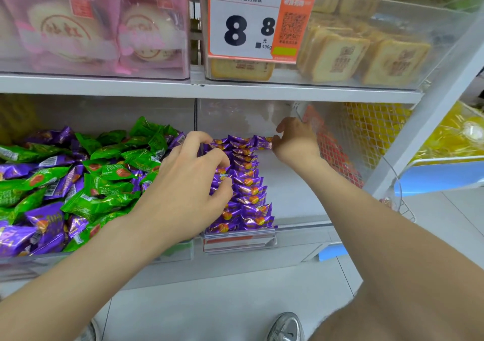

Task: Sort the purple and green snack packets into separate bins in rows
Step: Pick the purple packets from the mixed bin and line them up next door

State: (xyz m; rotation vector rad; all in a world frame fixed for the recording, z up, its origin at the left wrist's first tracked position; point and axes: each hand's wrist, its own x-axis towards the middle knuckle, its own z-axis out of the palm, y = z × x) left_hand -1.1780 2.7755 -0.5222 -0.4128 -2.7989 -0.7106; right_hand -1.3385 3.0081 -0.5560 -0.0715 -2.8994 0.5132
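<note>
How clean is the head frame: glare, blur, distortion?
Head view: the wide angle bends the shelf edge and leans the right post; haze and reflections on the clear bin front wash out the pink packs behind it; the right hand looks soft; the price tag and purple packets are sharp; lighting is even, with no hard shadows.

I am looking at a shop, a snack aisle selling by weight. A large orange-and-white printed price tag (259, 21) reads 8.8 yuan per 500g and carries a QR code. White metal shelves (104, 85) hold clear plastic bins (235, 115) of pink-wrapped round cakes (65, 28), square tan biscuits (337, 55) and loose purple and green foil snack packets (78, 173). A white wire mesh basket (372, 128) of yellow packs stands beside them, above a pale tiled floor (222, 312).
</note>
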